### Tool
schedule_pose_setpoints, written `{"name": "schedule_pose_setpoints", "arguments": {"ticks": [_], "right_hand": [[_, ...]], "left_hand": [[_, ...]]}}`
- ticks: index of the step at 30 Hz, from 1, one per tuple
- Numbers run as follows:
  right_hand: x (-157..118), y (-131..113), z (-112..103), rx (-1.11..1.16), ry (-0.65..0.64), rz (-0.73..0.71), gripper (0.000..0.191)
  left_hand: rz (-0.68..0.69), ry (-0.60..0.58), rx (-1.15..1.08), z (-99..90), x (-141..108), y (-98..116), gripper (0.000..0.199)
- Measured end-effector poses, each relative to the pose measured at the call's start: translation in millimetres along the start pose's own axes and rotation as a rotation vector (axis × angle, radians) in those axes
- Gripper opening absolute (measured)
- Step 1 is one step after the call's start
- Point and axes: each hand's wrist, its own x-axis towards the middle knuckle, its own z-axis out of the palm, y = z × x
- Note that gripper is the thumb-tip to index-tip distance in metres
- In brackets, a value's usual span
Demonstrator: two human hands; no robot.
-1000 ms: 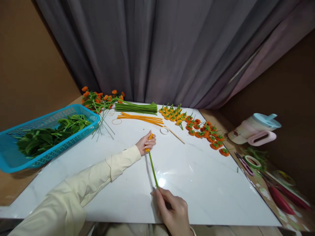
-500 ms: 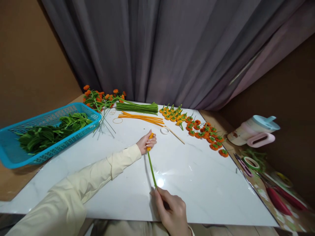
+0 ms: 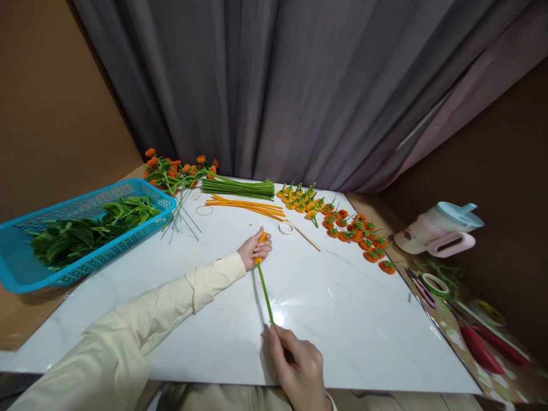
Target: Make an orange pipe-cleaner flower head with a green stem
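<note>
My left hand [image 3: 256, 249] is closed round a short orange-yellow piece [image 3: 262, 236] above the middle of the white tabletop [image 3: 342, 319]. From its lower end a green stem [image 3: 265, 292] runs down toward me. My right hand [image 3: 297, 359] pinches the near end of that stem between thumb and fingertips, close to the table's front edge. Beyond my left hand lie loose orange stems [image 3: 246, 205] and a bundle of green stems [image 3: 238, 187]. A white ring [image 3: 286, 228] lies beside a thin stick [image 3: 307, 235].
A blue basket [image 3: 85, 277] of green leaves stands at left, with orange flowers [image 3: 162, 171] behind it. Yellow heads [image 3: 299, 201] and orange heads [image 3: 366, 244] lie at right. Past them are a cup [image 3: 422, 231], tape [image 3: 435, 283], scissors [image 3: 423, 292] and red-handled pliers [image 3: 482, 349].
</note>
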Motion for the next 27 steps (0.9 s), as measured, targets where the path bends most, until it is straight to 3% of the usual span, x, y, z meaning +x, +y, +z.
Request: {"name": "schedule_pose_setpoints", "arguments": {"ticks": [27], "right_hand": [[1.4,-2.3,1.7,-0.041,-0.047,0.059,0.033]], "left_hand": [[0.049,0.021,-0.033,2.4,-0.7,-8.1,0.035]]}}
